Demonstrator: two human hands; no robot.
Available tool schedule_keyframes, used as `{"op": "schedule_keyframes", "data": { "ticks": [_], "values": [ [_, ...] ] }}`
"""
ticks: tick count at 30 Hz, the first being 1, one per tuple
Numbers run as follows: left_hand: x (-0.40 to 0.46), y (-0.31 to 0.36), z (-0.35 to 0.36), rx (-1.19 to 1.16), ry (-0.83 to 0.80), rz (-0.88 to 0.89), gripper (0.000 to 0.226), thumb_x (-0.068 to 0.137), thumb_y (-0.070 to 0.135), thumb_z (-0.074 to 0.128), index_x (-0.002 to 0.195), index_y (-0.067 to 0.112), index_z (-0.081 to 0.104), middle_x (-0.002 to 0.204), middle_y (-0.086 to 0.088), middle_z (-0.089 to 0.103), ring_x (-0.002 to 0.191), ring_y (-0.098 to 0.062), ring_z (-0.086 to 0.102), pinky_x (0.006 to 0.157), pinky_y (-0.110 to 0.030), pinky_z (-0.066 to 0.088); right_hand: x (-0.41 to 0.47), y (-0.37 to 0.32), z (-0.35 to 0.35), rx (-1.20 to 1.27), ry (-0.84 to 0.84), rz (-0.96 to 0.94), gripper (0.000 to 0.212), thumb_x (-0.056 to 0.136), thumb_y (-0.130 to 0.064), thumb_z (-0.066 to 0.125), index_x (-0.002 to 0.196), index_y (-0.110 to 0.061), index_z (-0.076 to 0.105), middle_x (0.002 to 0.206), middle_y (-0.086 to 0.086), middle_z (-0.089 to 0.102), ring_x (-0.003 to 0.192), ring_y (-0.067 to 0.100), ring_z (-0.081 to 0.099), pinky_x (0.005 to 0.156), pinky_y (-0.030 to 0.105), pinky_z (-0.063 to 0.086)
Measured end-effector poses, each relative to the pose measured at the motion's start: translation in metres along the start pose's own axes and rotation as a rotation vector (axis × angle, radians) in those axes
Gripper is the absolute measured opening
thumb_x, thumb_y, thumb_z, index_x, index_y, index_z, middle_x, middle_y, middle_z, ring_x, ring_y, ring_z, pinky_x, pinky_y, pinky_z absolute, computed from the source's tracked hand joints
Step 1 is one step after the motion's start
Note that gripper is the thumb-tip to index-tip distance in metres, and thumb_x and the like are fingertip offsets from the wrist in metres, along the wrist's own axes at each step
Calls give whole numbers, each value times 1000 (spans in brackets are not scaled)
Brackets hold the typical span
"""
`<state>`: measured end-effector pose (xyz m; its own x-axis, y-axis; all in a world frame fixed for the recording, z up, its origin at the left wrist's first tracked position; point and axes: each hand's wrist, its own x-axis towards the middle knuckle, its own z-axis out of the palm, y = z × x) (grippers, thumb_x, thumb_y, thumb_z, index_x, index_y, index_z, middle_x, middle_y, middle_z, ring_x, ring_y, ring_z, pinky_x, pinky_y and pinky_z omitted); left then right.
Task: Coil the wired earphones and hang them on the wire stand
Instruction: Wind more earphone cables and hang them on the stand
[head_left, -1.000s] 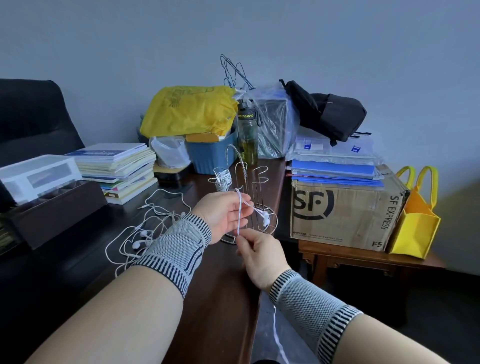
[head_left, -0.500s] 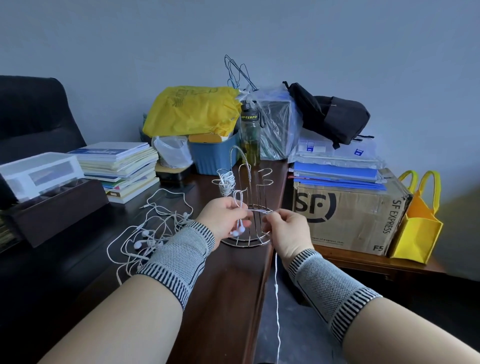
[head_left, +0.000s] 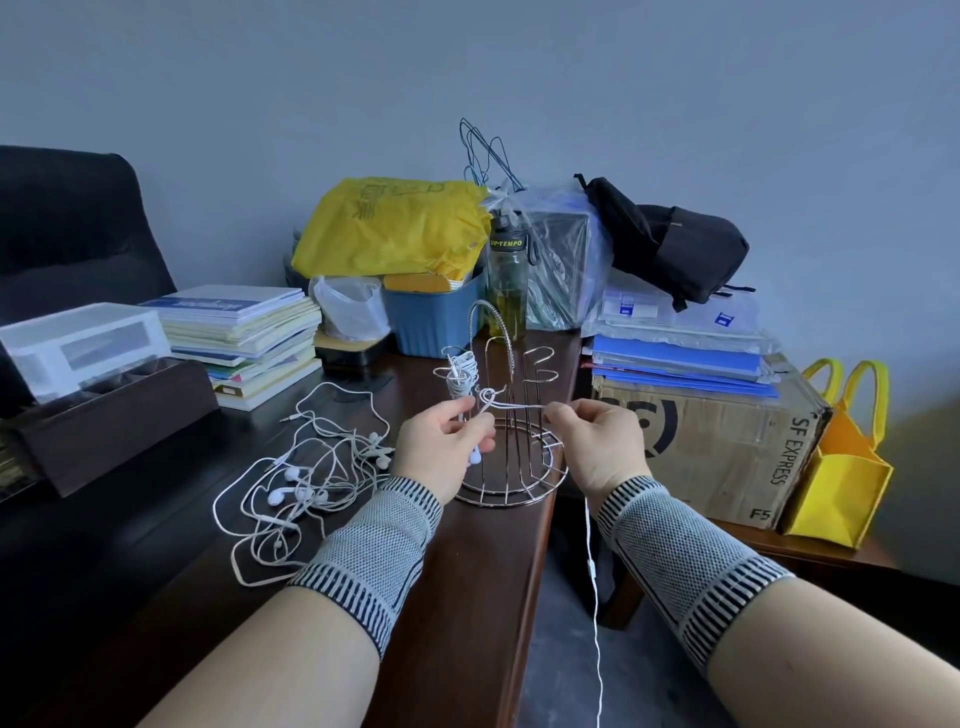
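Wire stand (head_left: 511, 457) at desk (head_left: 467, 597) edge. In front of it, left hand (head_left: 441, 447) pinches earphone cable (head_left: 519, 406) with earbuds at its fingers; right hand (head_left: 602, 441) pinches same cable, stretched taut between them. 1 coiled set (head_left: 460, 376) hangs on stand's left hook. Loose earphones (head_left: 306, 488) lie left of stand.
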<state>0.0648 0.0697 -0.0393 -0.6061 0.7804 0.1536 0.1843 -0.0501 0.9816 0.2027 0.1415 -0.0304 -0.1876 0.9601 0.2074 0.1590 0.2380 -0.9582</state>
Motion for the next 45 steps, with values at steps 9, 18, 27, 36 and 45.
{"op": "schedule_keyframes", "data": {
  "ticks": [9,18,27,36,45],
  "values": [
    [-2,2,14,-234,-85,-152,7,91,15,66,98,15,68,73,0,75,67,-8,71,69,-30,49,7,5,7,-172,-50,-6,25,86,-22,59,62,-20,66,53,-5,58,51,12,51,55,24,41],
    [-41,2,15,-340,15,-78,7,91,8,65,92,14,69,73,-2,74,65,-8,68,65,-26,50,-4,-5,6,-232,-75,-78,22,87,-28,62,66,-21,63,61,-7,62,56,7,55,54,20,42],
    [-57,4,23,-336,38,29,21,91,5,62,80,18,75,81,-17,73,65,-27,58,51,-30,45,-48,-8,-14,-50,-133,-157,23,82,-18,69,59,-19,66,58,-3,64,52,3,53,54,16,46],
    [-60,1,23,-372,62,6,19,91,5,64,96,19,74,77,-3,75,76,-16,72,43,-24,41,-49,1,-19,-87,-45,-147,19,82,-19,70,63,-15,68,56,-4,62,51,7,51,57,27,48],
    [-64,-4,27,40,183,164,43,92,26,64,134,28,56,82,9,75,76,-7,71,78,-39,59,-48,-7,-13,-78,-76,-146,19,85,-18,66,67,-14,68,63,3,67,55,11,55,57,32,52]
  ]
}}
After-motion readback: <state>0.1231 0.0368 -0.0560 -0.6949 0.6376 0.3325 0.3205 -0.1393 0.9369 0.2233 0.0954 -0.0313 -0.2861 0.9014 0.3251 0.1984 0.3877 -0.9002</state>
